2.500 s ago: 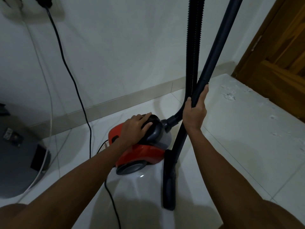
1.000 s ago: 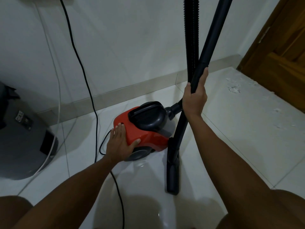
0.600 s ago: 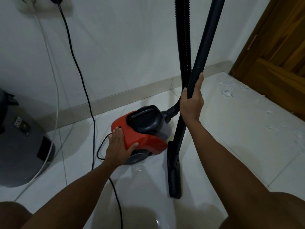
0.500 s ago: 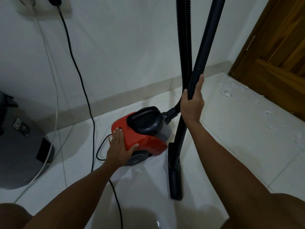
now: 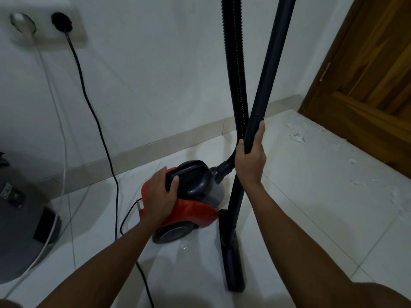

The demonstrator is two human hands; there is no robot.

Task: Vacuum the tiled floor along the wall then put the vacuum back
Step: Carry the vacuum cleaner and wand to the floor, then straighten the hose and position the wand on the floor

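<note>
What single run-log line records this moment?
left hand: on vacuum body, thumb at handle | right hand: grips wand | floor head: on tiles | black cord: plugged in
</note>
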